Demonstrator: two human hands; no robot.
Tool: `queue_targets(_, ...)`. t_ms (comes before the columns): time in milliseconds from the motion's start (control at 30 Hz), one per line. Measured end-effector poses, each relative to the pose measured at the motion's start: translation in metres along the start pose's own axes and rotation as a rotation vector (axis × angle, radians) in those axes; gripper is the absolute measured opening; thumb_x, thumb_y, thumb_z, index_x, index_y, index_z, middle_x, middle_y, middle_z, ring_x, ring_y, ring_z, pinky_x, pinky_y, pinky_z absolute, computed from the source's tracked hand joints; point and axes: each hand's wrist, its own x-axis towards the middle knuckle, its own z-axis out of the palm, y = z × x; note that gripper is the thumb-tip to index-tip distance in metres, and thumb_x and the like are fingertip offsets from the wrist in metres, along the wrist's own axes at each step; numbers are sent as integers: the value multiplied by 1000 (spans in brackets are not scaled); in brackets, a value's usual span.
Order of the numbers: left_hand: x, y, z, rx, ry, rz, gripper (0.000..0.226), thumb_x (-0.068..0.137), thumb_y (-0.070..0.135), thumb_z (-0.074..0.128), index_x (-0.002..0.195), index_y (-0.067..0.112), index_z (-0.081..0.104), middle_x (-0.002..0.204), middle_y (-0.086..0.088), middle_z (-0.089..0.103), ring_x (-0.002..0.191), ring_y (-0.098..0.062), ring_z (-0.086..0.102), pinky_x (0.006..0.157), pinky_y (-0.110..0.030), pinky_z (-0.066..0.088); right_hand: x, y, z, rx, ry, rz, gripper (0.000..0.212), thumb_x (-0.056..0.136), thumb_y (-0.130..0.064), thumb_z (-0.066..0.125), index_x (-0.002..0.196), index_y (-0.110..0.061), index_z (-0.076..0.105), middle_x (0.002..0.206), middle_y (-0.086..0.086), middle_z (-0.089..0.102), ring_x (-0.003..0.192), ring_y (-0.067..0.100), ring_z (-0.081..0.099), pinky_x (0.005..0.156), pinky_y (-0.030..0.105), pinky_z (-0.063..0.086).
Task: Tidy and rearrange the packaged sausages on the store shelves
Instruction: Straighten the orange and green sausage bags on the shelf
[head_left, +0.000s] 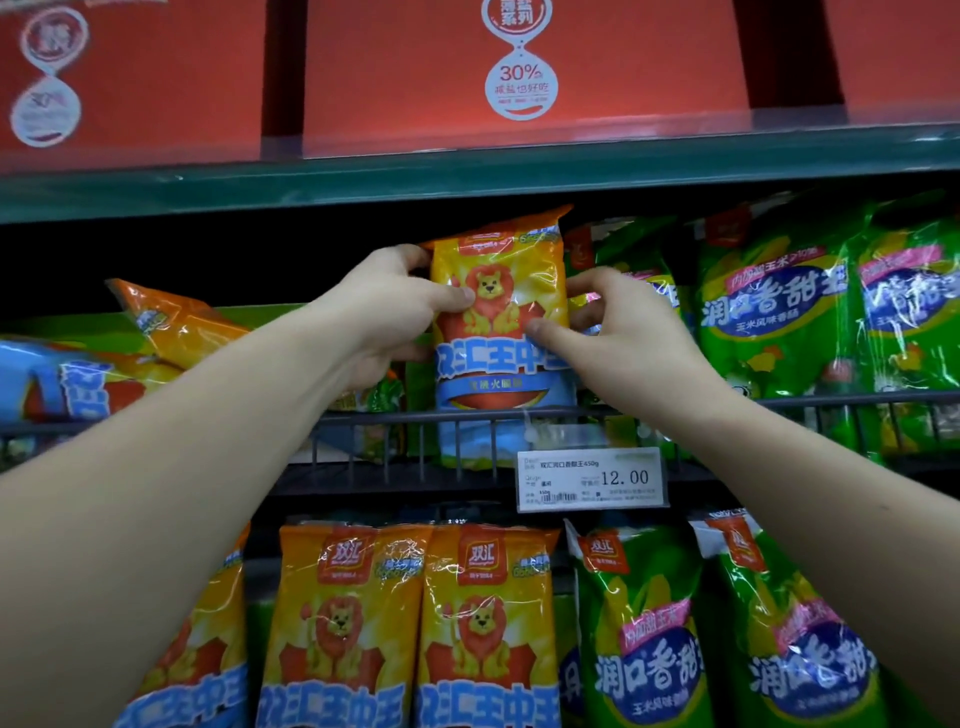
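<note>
Seemingly partway: gripping upright lion-print sausage pack (498, 312) with left hand (384, 306) and right hand (623, 332), toppled orange pack (171, 322) leftward not yet straightened.

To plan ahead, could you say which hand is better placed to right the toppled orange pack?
Likely left hand: it holds the upright pack on the side nearest the toppled pack; right hand is farther.

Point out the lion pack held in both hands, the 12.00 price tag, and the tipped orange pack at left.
held lion pack (491, 288): head view, on the lion's face.
price tag (592, 478): head view, white label beside the printed price.
tipped orange pack (182, 325): head view, on its orange upper part.
</note>
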Motion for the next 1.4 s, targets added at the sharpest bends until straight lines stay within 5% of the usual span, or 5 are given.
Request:
queue_targets(200,8,-6,5,343,130,81,59,84,25,76,136,15,49,108,-10,65,92,-24,67,62,-35,58,-9,8,8,-201,161,-155,42,86,-38,72,117,-18,53,88,-5,61,80,16,60,67,32,47)
queue_targets(400,12,-11,6,479,210,136,62,79,32,81,130,14,51,111,-9,66,95,-26,66,81,-45,59,-7,18,10,-224,172,-199,41,85,-36,73,117,-20,53,97,-2,55,80,14,50,68,26,36)
queue_targets(633,1,-11,-10,664,297,249,41,83,39,75,113,19,58,88,1,67,79,-14,63,63,-29,47,-9,17,11,-199,193,-254,33,86,-32,68,112,-18,55,97,-1,54,77,15,51,70,33,46)
queue_targets(867,-21,-20,-48,807,401,338,12,84,26,69,95,21,66,80,10,63,82,-14,62,74,-25,44,-15,7,13,-204,250,-345,28,86,-33,64,108,-18,58,96,-4,51,82,15,49,69,39,48)
queue_targets(1400,-74,-50,-149,1039,570,378,26,85,20,68,110,12,61,106,1,52,102,-17,51,85,-25,36,-26,-64,75,-162,-92,-488,34,84,-43,64,110,-23,54,99,-5,60,92,19,57,75,44,52)
